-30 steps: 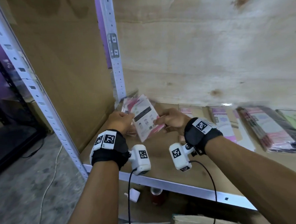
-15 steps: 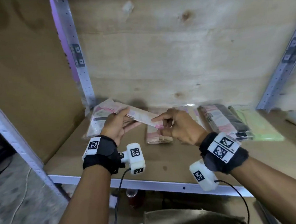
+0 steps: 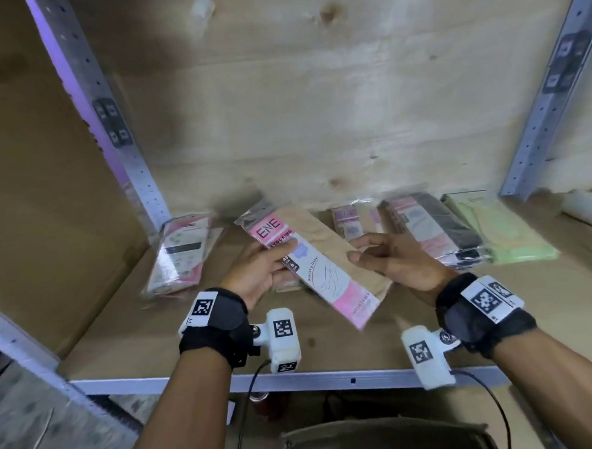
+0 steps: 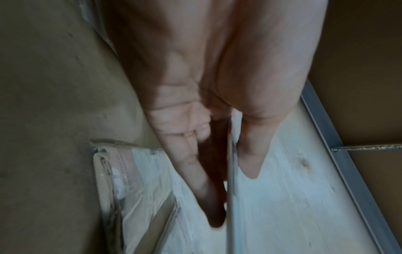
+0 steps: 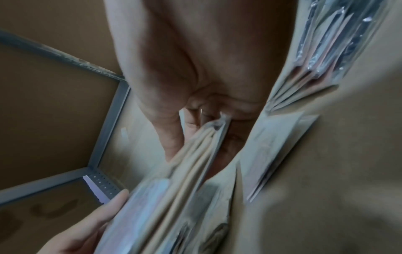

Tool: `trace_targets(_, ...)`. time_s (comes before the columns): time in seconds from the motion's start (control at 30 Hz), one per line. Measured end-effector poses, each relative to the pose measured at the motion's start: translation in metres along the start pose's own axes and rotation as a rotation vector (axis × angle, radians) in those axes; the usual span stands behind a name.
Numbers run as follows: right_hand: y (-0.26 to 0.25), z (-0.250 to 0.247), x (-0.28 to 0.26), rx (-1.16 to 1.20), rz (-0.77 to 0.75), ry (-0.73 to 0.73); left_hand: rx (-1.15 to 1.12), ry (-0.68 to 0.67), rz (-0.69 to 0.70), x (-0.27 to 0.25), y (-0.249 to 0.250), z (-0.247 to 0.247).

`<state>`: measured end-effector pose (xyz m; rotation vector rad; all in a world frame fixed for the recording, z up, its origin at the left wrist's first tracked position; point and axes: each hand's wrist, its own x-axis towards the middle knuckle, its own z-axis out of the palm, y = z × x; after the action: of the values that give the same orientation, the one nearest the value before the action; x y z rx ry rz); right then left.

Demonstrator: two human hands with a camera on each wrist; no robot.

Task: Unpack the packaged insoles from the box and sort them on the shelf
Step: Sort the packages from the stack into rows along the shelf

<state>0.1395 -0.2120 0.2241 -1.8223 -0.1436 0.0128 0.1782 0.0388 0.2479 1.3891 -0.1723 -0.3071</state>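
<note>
Wooden shelf board [image 3: 191, 339] with plywood back panel [image 3: 315, 103] and perforated metal uprights [image 3: 111, 131] at the left and right, a grey metal rail [image 3: 159, 384] along the front edge. Cardboard wall [image 3: 39, 203] on the left side. Across the back of the board, lying flat: a pink-and-white packet stack [image 3: 183, 254] near the left upright, a small pink packet pile [image 3: 347, 221] in the middle, a black-and-pink packet stack [image 3: 435, 227] to its right, a pale green packet [image 3: 500, 230] just beside that, touching. Held above the middle of the board, tilted on a diagonal: a long clear packet [image 3: 324, 267] with beige contents and a pink-and-white card printed "ENE". Left hand [image 3: 259, 274] gripping the packet's upper left part, thumb on top over the card, fingers underneath; same seen in the left wrist view, thin packet edge [image 4: 229, 171] pinched between thumb and fingers. Right hand [image 3: 396, 260] at the packet's right edge, fingers half curled; in the right wrist view, packet end [image 5: 202, 142] tucked between thumb and fingers, held.
</note>
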Motion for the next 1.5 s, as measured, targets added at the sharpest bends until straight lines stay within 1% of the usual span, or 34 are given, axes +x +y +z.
trace_targets(0.13, 0.006, -0.011, -0.001, -0.007, -0.006, 0.003, -0.040, 0.175, 0.092, 0.020, -0.004, -0.015)
trace_targets(0.23, 0.007, -0.018, -0.003, -0.020, 0.007, -0.018, -0.007, 0.254, 0.121, 0.031, -0.005, -0.028)
trace_targets(0.3, 0.005, -0.022, -0.004, -0.048, 0.008, -0.027, 0.088, 0.303, 0.112, 0.036, -0.009, -0.032)
trace_targets(0.4, 0.002, -0.024, -0.007, -0.099, -0.006, -0.052, 0.370, 0.389, 0.068, 0.041, -0.010, -0.036)
trace_targets(0.47, 0.002, -0.025, -0.010, -0.125, -0.012, -0.086, 0.521, 0.391, 0.051, 0.044, -0.008, -0.036)
trace_targets(0.57, 0.003, -0.027, -0.013, -0.135, -0.013, -0.108, 0.661, 0.401, 0.049, 0.043, -0.010, -0.038)
trace_targets(0.67, 0.005, -0.029, -0.016, -0.131, -0.013, -0.129, 0.748, 0.394, 0.030, 0.038, -0.013, -0.042)
trace_targets(0.73, 0.007, -0.029, -0.017, -0.129, -0.014, -0.133, 0.766, 0.356, 0.027, 0.034, -0.014, -0.042)
trace_targets(0.83, 0.009, -0.030, -0.019, -0.136, -0.026, -0.130, 0.769, 0.285, 0.040, 0.026, -0.014, -0.042)
trace_targets(0.93, 0.010, -0.029, -0.021, -0.143, -0.035, -0.124, 0.738, 0.249, 0.068, 0.021, -0.014, -0.047)
trace_targets(1.03, 0.010, -0.027, -0.021, -0.138, -0.046, -0.117, 0.718, 0.216, 0.054, 0.016, -0.013, -0.048)
trace_targets(1.17, 0.008, -0.024, -0.021, -0.135, -0.055, -0.120, 0.646, 0.235, 0.052, 0.010, -0.008, -0.044)
trace_targets(1.3, 0.006, -0.020, -0.022, -0.133, -0.064, -0.118, 0.608, 0.283, 0.114, 0.008, -0.007, -0.041)
trace_targets(1.4, 0.006, -0.019, -0.021, -0.134, -0.056, -0.115, 0.599, 0.286, 0.106, 0.010, -0.009, -0.042)
trace_targets(1.5, 0.006, -0.018, -0.020, -0.143, -0.053, -0.105, 0.543, 0.284, 0.100, 0.014, -0.011, -0.043)
